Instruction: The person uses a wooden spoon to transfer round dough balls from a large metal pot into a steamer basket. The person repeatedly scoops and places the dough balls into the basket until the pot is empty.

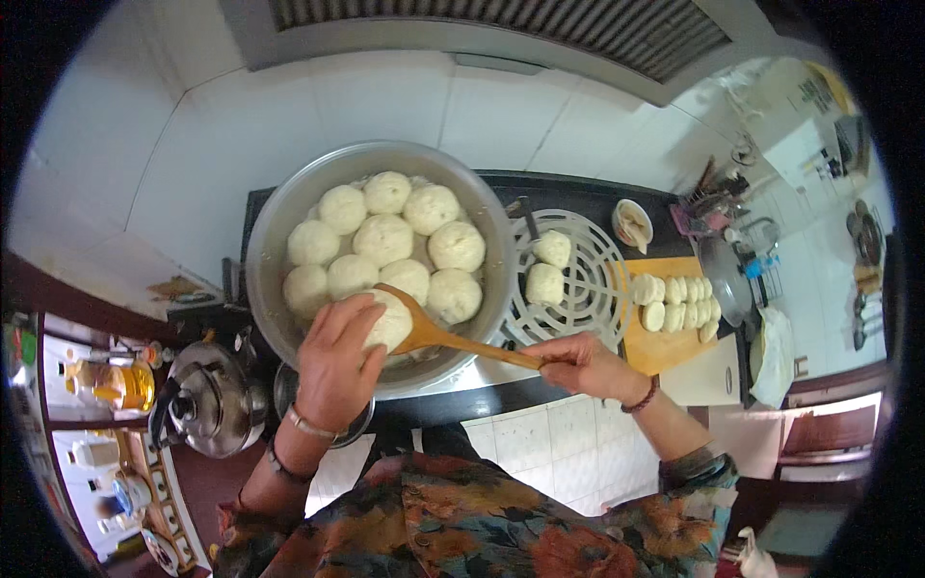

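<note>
A large metal pot (pixel 269 217) holds several round, pale dough buns (pixel 383 240) packed close together. At the pot's near side, my left hand (pixel 338 361) cups one bun (pixel 390 319) from the left, fingers over its edge. Against that same bun's right side rests the broad head of a wooden spoon (pixel 426 331), hiding part of it. My right hand (pixel 589 367) grips the end of the spoon's handle, just right of the pot rim. Whether the held bun touches the pot's bottom is hidden.
Right of the pot, two dough pieces (pixel 545 284) sit on a round slotted steamer rack (pixel 596 289). Several cut dough pieces (pixel 676 307) lie on a wooden board (pixel 654 354). A small bowl (pixel 632 222) stands behind. At left is a metal kettle (pixel 213 404); a range hood (pixel 491 36) hangs above.
</note>
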